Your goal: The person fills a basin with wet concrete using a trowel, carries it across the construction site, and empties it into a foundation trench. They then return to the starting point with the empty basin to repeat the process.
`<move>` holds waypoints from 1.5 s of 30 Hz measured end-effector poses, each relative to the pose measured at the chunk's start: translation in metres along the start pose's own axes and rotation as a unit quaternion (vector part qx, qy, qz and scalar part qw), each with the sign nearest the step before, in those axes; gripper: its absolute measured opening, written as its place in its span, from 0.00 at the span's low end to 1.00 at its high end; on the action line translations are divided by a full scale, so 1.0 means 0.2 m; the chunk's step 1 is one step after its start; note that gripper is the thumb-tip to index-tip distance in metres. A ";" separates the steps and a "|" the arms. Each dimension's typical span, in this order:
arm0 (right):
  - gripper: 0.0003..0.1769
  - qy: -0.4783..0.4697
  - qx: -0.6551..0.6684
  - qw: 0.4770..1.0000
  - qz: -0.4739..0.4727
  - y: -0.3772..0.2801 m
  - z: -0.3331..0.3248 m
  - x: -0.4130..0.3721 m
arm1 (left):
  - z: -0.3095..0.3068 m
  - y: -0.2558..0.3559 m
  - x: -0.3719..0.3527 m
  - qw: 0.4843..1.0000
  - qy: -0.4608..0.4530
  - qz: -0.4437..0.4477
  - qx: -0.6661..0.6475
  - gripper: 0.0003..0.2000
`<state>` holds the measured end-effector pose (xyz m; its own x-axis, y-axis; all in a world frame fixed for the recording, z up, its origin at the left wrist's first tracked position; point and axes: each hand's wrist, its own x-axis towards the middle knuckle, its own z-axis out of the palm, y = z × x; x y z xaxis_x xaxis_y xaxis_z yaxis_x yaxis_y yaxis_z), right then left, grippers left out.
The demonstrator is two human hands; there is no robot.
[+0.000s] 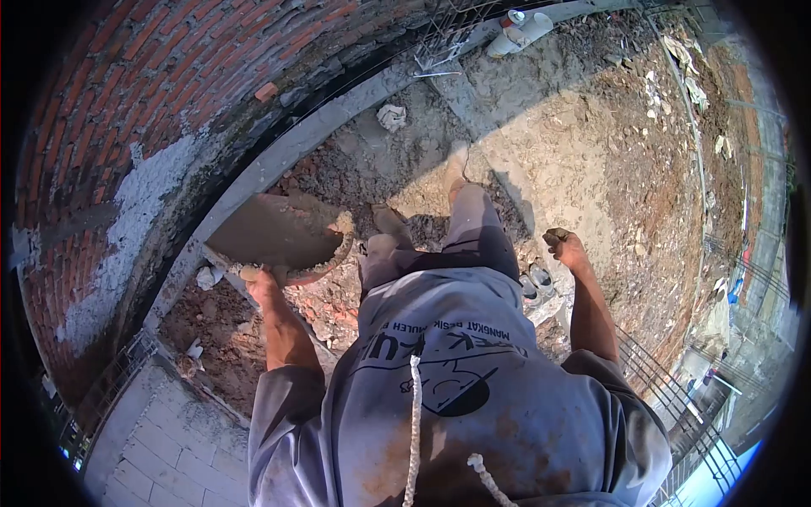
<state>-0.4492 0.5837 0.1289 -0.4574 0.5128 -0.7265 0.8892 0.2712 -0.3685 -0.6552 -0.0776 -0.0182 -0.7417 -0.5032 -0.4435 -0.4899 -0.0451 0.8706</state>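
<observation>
My left hand [258, 277] grips the near rim of a round pan [334, 258] filled with wet grey mortar [270, 230]. The pan is held low beside the red brick wall [144, 76]. A patch of grey plaster [139, 203] covers part of that wall, just left of the pan. My right hand [564, 247] hangs out to the right over the dirt, its fingers curled into a fist with nothing visible in it. My grey trousers [473, 241] and both feet [390, 221] stand on rubble between the hands.
A grey concrete beam [296, 148] runs along the wall's foot. Broken brick and dirt [591, 144] cover the ground. White pipes [519, 32] lie at the top. Steel rebar mesh [667, 397] is at the lower right, and block paving [165, 448] at the lower left.
</observation>
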 end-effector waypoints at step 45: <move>0.23 -0.055 -0.149 0.982 -0.101 -0.40 0.33 0.58 | -0.33 0.06 -0.36 0.974 0.209 -0.079 0.033 0.20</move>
<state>-0.5735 0.5685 0.0355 -0.6054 0.3382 -0.7204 0.7315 0.5933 -0.3362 -0.5768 -0.0990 0.0377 -0.4105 -0.8025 -0.4330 -0.6217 -0.1011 0.7767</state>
